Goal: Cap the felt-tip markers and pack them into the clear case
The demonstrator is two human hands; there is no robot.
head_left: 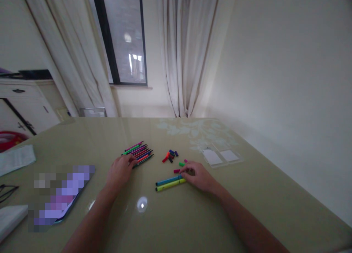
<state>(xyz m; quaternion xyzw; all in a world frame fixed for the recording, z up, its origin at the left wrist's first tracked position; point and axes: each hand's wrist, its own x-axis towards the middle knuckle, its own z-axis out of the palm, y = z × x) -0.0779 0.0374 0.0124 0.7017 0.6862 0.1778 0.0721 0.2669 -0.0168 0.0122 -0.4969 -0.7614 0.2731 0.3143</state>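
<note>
My left hand (120,171) is closed at the near end of a row of uncapped felt-tip pens (140,152), its thumb and fingers against them. The pens lie side by side with dark tips pointing right. My right hand (200,176) pinches the right end of a blue felt-tip pen (168,180). Just below it, almost parallel, lies a yellow-green felt-tip pen (170,185), its right end partly hidden by my fingers. Near my right fingertips are a dark pink cap (176,171), a green cap (182,164) and a magenta cap (186,160).
Several loose caps (171,156) lie heaped between my hands. A clear plastic case (221,156) with white inserts lies farther right. At left are a phone (64,198), partly blurred, glasses (8,191) and a pale packet (17,159). The glossy table (154,223) reflects a light.
</note>
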